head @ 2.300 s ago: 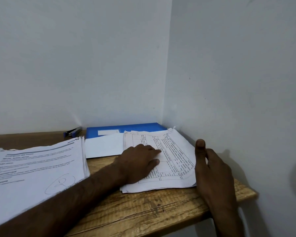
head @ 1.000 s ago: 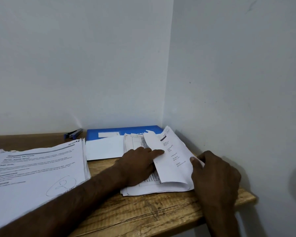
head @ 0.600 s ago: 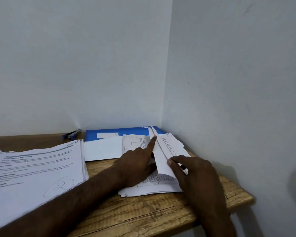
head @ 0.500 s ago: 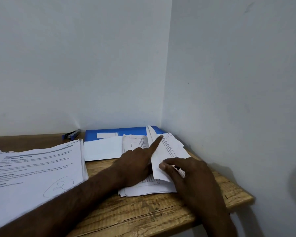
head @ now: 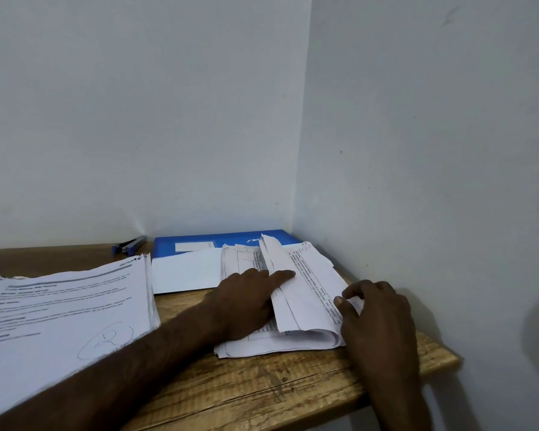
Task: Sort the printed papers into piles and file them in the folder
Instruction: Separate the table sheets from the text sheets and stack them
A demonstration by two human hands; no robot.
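A small pile of printed papers (head: 308, 284) lies in the desk's right corner, its upper sheets turned over to the left and curled at the near edge. My left hand (head: 249, 301) rests flat on the pile, index finger stretched out and pressing the turned sheets down. My right hand (head: 377, 321) is at the pile's right edge, thumb and fingers pinching the sheets there. A blue folder (head: 218, 244) lies shut against the back wall, partly under the papers. A thick stack of printed papers (head: 59, 306) sits at the left.
A blank white sheet (head: 187, 272) lies between the two piles, over the folder's front. A dark pen-like object (head: 129, 245) rests by the back wall. White walls close the desk at the back and right. The wooden desk (head: 262, 387) ends just past my right hand.
My right hand lifted sheets from the pile's right edge and turned them over to the left. It has moved back to the right edge. My left index finger now holds the turned sheets.
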